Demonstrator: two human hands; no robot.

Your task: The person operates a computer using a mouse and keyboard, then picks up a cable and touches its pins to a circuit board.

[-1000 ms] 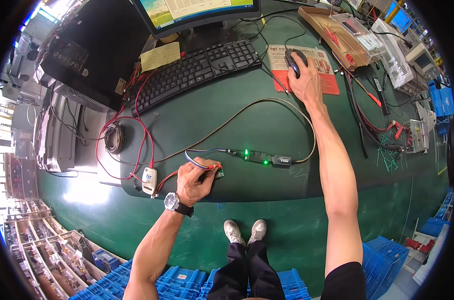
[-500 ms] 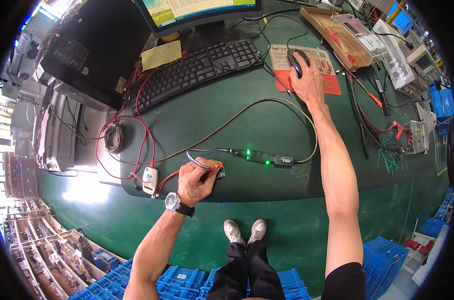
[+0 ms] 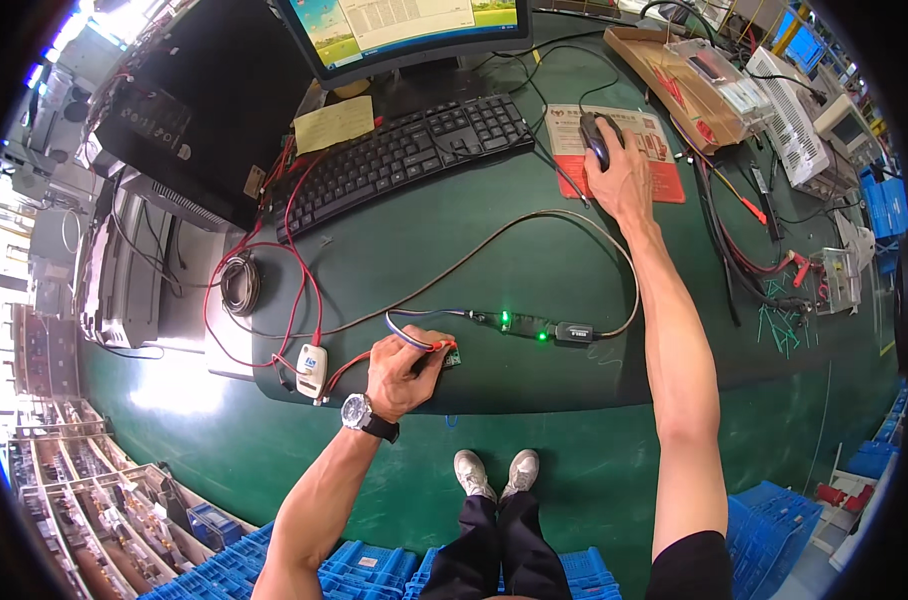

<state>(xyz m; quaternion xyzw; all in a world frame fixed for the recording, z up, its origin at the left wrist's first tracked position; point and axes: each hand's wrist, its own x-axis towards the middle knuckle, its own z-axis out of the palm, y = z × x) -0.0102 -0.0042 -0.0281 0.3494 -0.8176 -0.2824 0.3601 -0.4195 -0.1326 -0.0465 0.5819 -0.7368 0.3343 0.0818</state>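
My left hand, with a watch on its wrist, is closed at the front of the table. Its fingertips pinch a red-orange wire connector against a small green circuit board, which the fingers partly cover. Blue and white wires run from there to a narrow board with lit green lights, joined to a black cable adapter. At the back right, my right hand rests over a black computer mouse on a red and white mat.
A black keyboard lies before a lit monitor, beside a black computer case. A white USB box with red cables sits left of my left hand. Cables, green sticks and a cardboard tray lie at right.
The whole view has shifted slightly, so things appear a little lower and to the right. Both hands keep their places, the left at the board and the right on the mouse.
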